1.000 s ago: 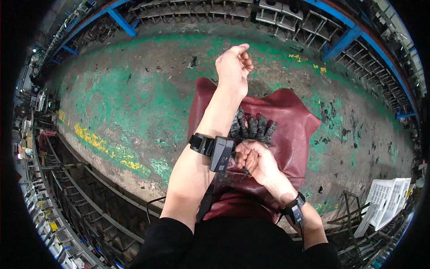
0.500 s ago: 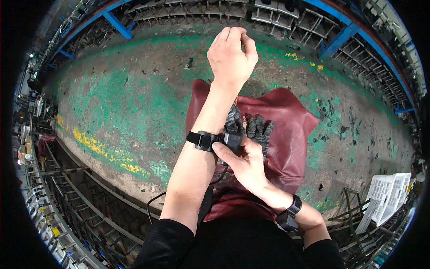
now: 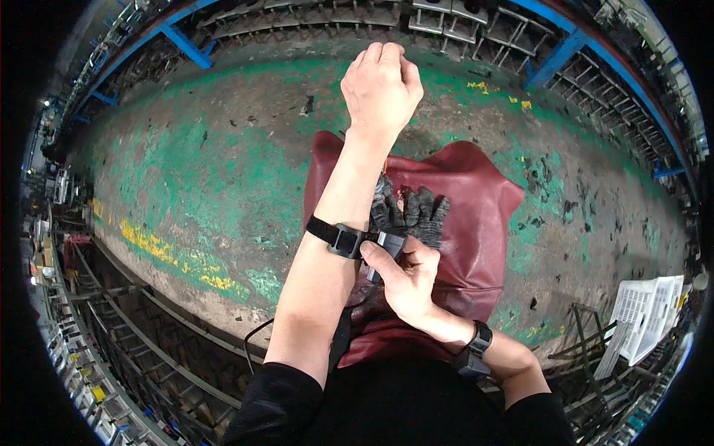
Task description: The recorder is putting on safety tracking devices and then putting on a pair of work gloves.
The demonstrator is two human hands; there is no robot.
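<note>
My left hand (image 3: 381, 88) is raised ahead of me, curled into a fist with nothing visible in it. A black strap (image 3: 324, 230) with a plastic buckle (image 3: 345, 239) goes round my left forearm. On that strap, at the forearm's right side, sits a small black box-shaped device (image 3: 392, 239). My right hand (image 3: 407, 282) grips this device, thumb near the buckle, the other fingers partly hidden behind. A similar strap and device (image 3: 476, 349) are on my right wrist. Grey-black knit gloves (image 3: 428, 214) lie on the dark red apron (image 3: 476, 201) over my lap.
Around me is a worn green floor (image 3: 223, 163) with yellow marks. Metal racks stand at the far side under a blue frame (image 3: 186, 46). More racks (image 3: 149, 320) line the near left. White plastic crates (image 3: 651, 316) stand at the right. A black cable (image 3: 253, 334) hangs beside my left arm.
The device in my right hand has tilted and shows more of its side. The strap now slants more across my left forearm. My left fist stays raised; the view has shifted slightly.
</note>
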